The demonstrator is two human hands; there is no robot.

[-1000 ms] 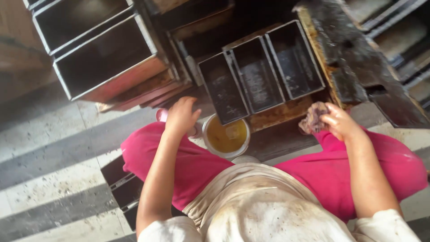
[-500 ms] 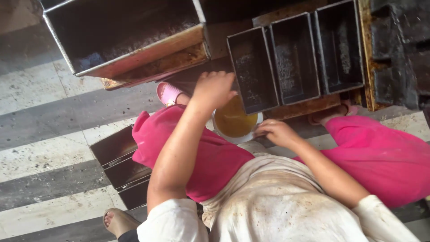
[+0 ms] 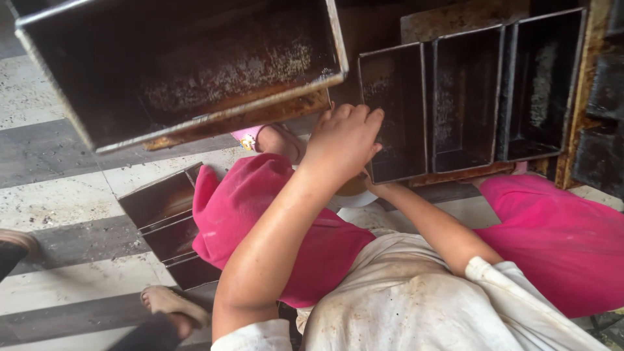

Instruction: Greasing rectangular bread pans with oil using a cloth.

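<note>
My left hand (image 3: 344, 140) is raised in front of me, fingers curled together, against the left wall of a dark set of three joined loaf pans (image 3: 468, 97). Whether it grips that wall is unclear. My right forearm (image 3: 429, 224) reaches in under the left hand, which hides my right hand. A sliver of a white bowl (image 3: 351, 198) shows just below the left hand, between my knees in pink trousers (image 3: 260, 214). A big, greasy, dark rectangular pan (image 3: 195, 71) fills the upper left, tilted toward me.
More dark pans (image 3: 162, 214) lie on the striped floor under my left knee. Blackened trays (image 3: 598, 130) stand at the right edge. Another person's foot (image 3: 172, 305) rests on the floor at the lower left, with a shoe (image 3: 13, 244) at the left edge.
The view has closed in on the pans. My left hand went from spread above the bowl to curled at the pan set's left wall. My right hand slid under it, out of sight.
</note>
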